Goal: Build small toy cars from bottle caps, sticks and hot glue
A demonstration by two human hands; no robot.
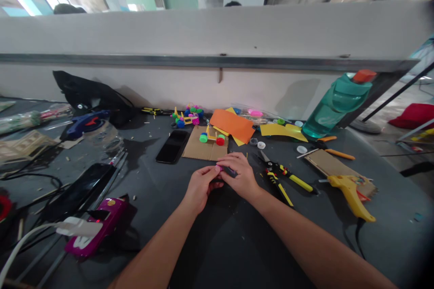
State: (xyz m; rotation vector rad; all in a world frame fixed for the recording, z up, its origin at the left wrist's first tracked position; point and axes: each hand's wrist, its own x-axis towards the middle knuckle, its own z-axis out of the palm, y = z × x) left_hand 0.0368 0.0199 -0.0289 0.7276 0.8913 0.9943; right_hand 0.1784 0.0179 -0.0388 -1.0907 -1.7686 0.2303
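Note:
My left hand [200,186] and my right hand [242,176] meet over the dark table, both with fingers closed in a pinch. Between their fingertips a small purple piece [220,168] shows; most of it is hidden, so its kind cannot be told. Just beyond the hands lies a piece of cardboard [193,148]. On it stands a small yellow frame [210,135] with a green-and-blue wheel-like round at one end and a red-and-green one at the other. Right of my right hand are yellow-and-black pliers [280,189] and another tool with yellow handles [296,180].
A black phone [172,146] lies left of the cardboard. Orange paper [233,124], yellow paper [283,132] and a leaning green bottle [335,104] are at the back. A yellow glue gun [354,194] rests at right. A magenta power strip [113,212] with cables is at left.

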